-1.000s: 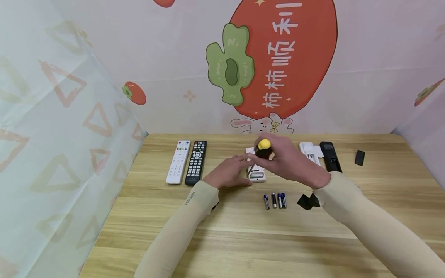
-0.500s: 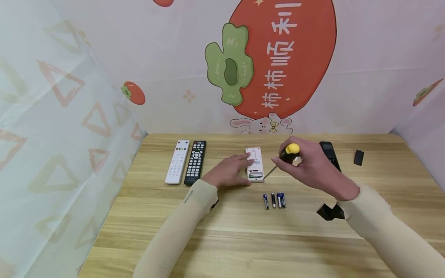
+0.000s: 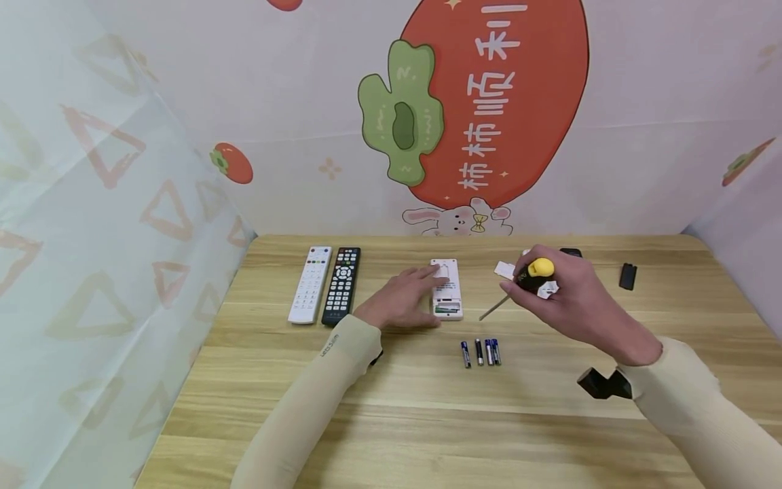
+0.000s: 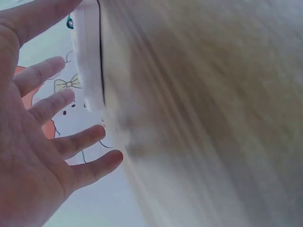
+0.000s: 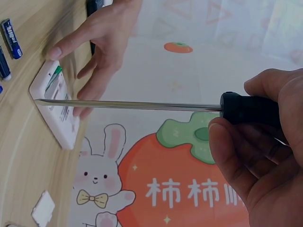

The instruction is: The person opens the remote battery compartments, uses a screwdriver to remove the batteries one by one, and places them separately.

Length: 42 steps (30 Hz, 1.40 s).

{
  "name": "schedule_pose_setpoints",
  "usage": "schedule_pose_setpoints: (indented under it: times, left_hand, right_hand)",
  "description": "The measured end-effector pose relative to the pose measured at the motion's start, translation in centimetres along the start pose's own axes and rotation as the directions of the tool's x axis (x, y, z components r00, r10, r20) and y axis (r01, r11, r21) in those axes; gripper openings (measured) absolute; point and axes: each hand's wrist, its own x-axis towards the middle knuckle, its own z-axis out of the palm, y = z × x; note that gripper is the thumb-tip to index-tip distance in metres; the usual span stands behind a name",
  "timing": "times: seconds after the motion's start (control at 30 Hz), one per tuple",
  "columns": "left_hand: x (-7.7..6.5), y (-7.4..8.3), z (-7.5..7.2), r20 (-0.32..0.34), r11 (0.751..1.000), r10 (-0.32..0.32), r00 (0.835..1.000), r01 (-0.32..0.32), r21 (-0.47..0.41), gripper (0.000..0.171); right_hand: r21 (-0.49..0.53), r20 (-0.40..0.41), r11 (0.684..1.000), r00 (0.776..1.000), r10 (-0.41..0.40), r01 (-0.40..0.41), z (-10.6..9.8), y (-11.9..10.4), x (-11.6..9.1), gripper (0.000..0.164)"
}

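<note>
A white remote control [image 3: 451,292] lies with its back up, its battery compartment uncovered and a green battery [image 3: 448,310] inside. My left hand [image 3: 400,299] rests at its left side, fingers spread, fingertips over its left edge; the left wrist view shows the hand [image 4: 33,137] with extended fingers beside the remote [image 4: 90,56]. My right hand [image 3: 571,299] grips a screwdriver [image 3: 536,272] by its black and yellow handle. The shaft [image 5: 132,105] points down and left, its tip apart from the remote in the head view.
Several AA-type batteries [image 3: 479,353] lie in front of the remote. A white remote [image 3: 309,285] and a black remote [image 3: 341,285] lie face up at left. A white cover [image 3: 504,269], a partly hidden black remote [image 3: 571,252] and a black cover [image 3: 627,276] lie at right.
My right hand has moved right with the screwdriver, away from over the remote, bringing its battery compartment into full view. The left hand has stayed at the remote.
</note>
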Motion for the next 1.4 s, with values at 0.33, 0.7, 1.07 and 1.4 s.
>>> schedule_pose_setpoints:
  times: [0.33,0.7,1.07,1.4]
  left_hand:
    - [-0.3,1.3,-0.6,-0.061,1.0,0.022,0.998,-0.021,0.016,0.04]
    - [-0.2,1.8,-0.6,-0.059,0.998,0.011,0.998,-0.008,0.059,0.021]
    - [-0.1,2.4,-0.4,-0.04,0.998,0.02,0.999,-0.017,0.059,0.012]
    - [0.1,2.9,-0.1,-0.009,0.999,-0.023,1.0,0.023,0.039,0.012]
  right_hand:
    - [0.01,-0.011,1.0,1.0,-0.012,0.013,-0.4,0.3,-0.4,0.036]
    - [0.011,-0.004,1.0,1.0,-0.003,0.003,-0.3,0.4,-0.6,0.038]
    - [0.029,-0.005,1.0,1.0,-0.005,0.005,-0.2,0.3,-0.7,0.038]
    - [0.03,0.017,0.999,1.0,0.022,-0.022,0.0,0.1,-0.9,0.038]
